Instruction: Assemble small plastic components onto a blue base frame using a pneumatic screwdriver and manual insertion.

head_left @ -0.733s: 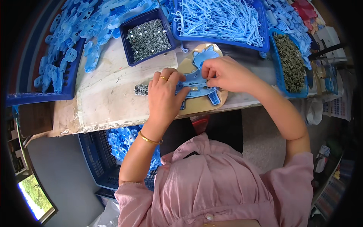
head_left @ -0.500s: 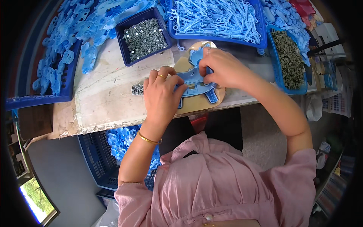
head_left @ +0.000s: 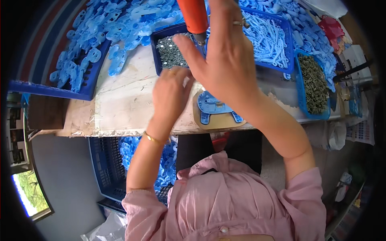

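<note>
My right hand [head_left: 229,60] is raised over the work surface, thumb stretched away from the fingers. An orange power screwdriver [head_left: 192,16] hangs bit-down in the gap beside that thumb; whether the hand touches it I cannot tell. Lower and to the left, my left hand [head_left: 171,90] has its fingers curled together at the near edge of a dark blue bin of small screws [head_left: 173,52]. Anything in those fingertips is hidden. Under my right wrist a blue plastic part with two short legs [head_left: 211,105] lies on a tan board [head_left: 199,120], partly covered by the hand.
Behind my right hand stands a blue bin of light-blue plastic links [head_left: 265,40]. Farther right is a blue basket of brownish metal pieces [head_left: 311,84]. Blue plastic parts [head_left: 136,24] are heaped at the back left. A crate of blue parts [head_left: 108,160] sits below the table edge.
My right hand has left the blue part and risen toward the orange screwdriver, which has come into view. My left hand has moved off the part and stays curled. The view has shifted somewhat.
</note>
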{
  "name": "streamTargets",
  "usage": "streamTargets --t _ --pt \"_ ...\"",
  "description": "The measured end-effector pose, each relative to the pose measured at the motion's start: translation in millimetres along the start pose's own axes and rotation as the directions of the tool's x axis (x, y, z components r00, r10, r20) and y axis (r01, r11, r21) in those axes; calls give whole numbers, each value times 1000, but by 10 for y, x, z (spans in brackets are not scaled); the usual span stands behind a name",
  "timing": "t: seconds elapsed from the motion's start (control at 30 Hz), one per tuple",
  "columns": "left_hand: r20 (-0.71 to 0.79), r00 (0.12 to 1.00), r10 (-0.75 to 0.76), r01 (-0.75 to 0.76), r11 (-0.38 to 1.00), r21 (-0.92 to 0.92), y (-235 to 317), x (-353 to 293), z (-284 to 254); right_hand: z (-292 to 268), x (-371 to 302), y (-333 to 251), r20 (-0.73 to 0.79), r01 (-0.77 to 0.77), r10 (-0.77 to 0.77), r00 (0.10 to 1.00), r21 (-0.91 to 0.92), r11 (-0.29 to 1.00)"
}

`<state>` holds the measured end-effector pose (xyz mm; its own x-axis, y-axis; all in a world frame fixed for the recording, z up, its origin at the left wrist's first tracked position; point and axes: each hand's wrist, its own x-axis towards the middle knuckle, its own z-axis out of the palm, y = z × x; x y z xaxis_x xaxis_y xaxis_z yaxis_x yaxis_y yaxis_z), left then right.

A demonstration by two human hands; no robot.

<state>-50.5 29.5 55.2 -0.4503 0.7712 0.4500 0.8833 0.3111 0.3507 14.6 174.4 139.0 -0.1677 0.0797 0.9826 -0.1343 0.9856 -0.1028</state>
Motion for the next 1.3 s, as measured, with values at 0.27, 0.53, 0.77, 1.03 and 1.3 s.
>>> streamTargets --t 0.27,0.53,0.77,1.03,1.3 --pt "261 950 -169 53 915 401 -828 549 155 4 427 -129 402 -712 588 702 400 577" --pt "355 925 -134 -62 869 490 -909 742 289 -24 255 209 486 -518 249 838 563 644" --pt "325 945 38 -143 942 305 -1025 674 340 -191 436 40 781 -866 422 460 291 407" --pt "123 981 148 -175 952 251 -998 614 270 -265 464 99 801 -886 418 427 279 370" --pt "75 997 5 -21 976 215 -906 514 258 -236 382 171 868 -916 345 356 251 313"
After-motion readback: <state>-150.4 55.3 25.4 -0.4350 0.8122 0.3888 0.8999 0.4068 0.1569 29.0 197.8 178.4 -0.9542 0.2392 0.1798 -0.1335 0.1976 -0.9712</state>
